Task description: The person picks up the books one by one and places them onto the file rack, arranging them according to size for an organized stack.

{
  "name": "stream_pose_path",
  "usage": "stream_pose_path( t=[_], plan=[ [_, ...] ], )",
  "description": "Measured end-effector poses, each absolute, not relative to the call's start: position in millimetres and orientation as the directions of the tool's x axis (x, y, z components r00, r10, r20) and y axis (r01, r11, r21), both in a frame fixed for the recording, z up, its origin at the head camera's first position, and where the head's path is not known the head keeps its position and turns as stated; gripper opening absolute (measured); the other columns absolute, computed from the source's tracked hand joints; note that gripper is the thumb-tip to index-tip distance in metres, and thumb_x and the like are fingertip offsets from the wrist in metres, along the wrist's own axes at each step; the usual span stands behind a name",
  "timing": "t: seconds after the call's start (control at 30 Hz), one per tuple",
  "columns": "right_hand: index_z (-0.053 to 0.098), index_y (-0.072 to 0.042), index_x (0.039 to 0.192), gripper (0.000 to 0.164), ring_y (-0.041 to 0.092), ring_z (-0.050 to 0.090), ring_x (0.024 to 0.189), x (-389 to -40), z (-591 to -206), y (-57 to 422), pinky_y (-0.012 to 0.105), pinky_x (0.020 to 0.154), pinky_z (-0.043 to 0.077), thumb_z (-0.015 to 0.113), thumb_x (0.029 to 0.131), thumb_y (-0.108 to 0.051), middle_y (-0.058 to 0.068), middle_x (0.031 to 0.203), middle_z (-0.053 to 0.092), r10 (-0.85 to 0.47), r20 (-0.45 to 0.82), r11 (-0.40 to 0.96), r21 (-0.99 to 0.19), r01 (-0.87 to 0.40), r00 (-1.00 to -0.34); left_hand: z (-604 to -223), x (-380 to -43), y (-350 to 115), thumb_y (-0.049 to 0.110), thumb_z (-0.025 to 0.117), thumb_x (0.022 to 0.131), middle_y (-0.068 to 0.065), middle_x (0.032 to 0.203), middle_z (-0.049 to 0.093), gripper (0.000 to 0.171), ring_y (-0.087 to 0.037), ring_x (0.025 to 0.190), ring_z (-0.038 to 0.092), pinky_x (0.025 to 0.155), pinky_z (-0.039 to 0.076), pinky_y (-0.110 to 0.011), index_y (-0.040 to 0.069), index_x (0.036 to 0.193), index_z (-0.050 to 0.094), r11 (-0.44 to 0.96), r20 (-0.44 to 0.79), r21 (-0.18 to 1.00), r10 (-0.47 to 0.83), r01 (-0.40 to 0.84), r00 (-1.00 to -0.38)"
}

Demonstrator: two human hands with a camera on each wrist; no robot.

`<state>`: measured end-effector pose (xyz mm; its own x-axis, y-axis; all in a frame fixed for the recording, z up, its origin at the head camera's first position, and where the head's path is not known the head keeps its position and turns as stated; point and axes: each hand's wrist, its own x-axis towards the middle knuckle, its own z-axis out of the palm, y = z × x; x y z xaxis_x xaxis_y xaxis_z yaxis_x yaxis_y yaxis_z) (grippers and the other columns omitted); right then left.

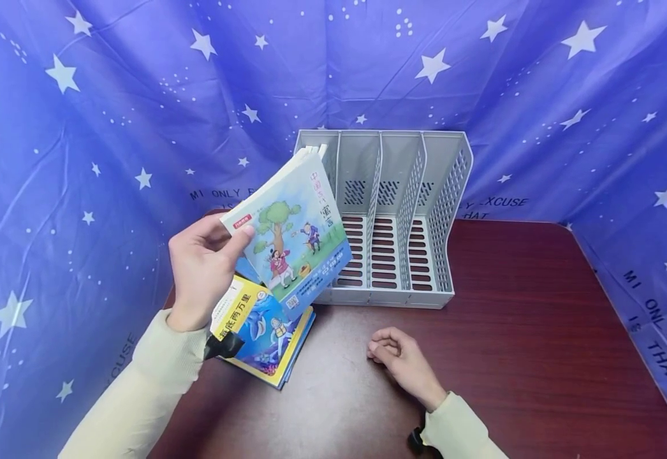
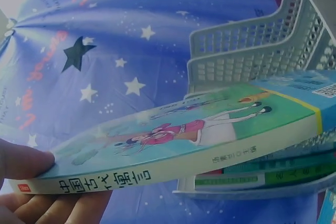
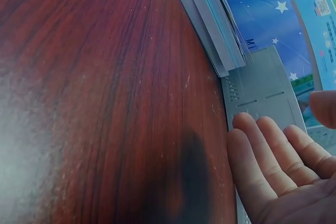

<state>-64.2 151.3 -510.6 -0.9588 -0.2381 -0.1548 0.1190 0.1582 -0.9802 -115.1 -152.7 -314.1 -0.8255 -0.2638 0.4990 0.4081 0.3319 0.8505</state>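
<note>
My left hand [image 1: 200, 271] pinches a paperback book [image 1: 296, 239] by its upper left corner, thumb on the front cover and fingers behind. Its cover shows a tree and two figures, and the spine faces the left wrist camera. The book is tilted in the air, before the left side of a grey file rack [image 1: 391, 296], hiding part of it. Below it lies a small stack of books [image 1: 267, 338], topped by a yellow and blue undersea cover. On the table, my right hand [image 1: 405, 363] holds nothing, its fingers loosely bent.
Slotted dividers split the rack into several upright compartments. In the left wrist view, green-spined books [image 2: 273, 174] are in the rack behind the held book. The dark red wooden table [image 1: 517, 357] is bordered by a blue star-patterned curtain [image 1: 138, 115].
</note>
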Motion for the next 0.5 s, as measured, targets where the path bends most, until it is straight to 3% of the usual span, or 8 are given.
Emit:
stream_pose_path(
  t=[0.13,0.3,0.5],
  plan=[
    [0.058,0.008,0.104,0.023,0.033,0.066,0.081,-67,-512,146,0.032,0.073,0.056,0.065,0.09,-0.009,0.021,0.088,0.066,-0.244,-0.155,0.193,-0.975,0.108,-0.957,-316,-119,-151,0.007,0.076,0.08,-0.012,0.083,0.073,0.017,-0.009,0.065,0.068,0.057,0.054,-0.02,0.005,0.097,0.075,0.371,0.54,0.827,-0.317,0.423,-0.779],
    [0.059,0.008,0.104,0.021,0.024,0.066,0.081,-71,-515,135,0.024,0.071,0.054,0.065,0.089,-0.005,0.015,0.089,0.067,-0.254,-0.146,0.241,-0.967,0.083,-0.956,-319,-122,-148,0.003,0.074,0.081,-0.013,0.081,0.072,0.014,-0.003,0.066,0.066,0.062,0.054,-0.016,-0.001,0.094,0.073,0.431,0.599,0.785,-0.346,0.445,-0.722],
    [0.061,0.004,0.103,0.017,0.017,0.062,0.082,-78,-512,114,0.024,0.073,0.053,0.064,0.089,-0.005,0.01,0.091,0.065,-0.299,-0.107,0.297,-0.955,0.014,-0.948,-323,-127,-139,0.001,0.073,0.08,-0.011,0.08,0.072,0.011,-0.01,0.063,0.066,0.06,0.051,-0.014,-0.002,0.091,0.074,0.509,0.724,0.676,-0.32,0.534,-0.611]
  ],
)
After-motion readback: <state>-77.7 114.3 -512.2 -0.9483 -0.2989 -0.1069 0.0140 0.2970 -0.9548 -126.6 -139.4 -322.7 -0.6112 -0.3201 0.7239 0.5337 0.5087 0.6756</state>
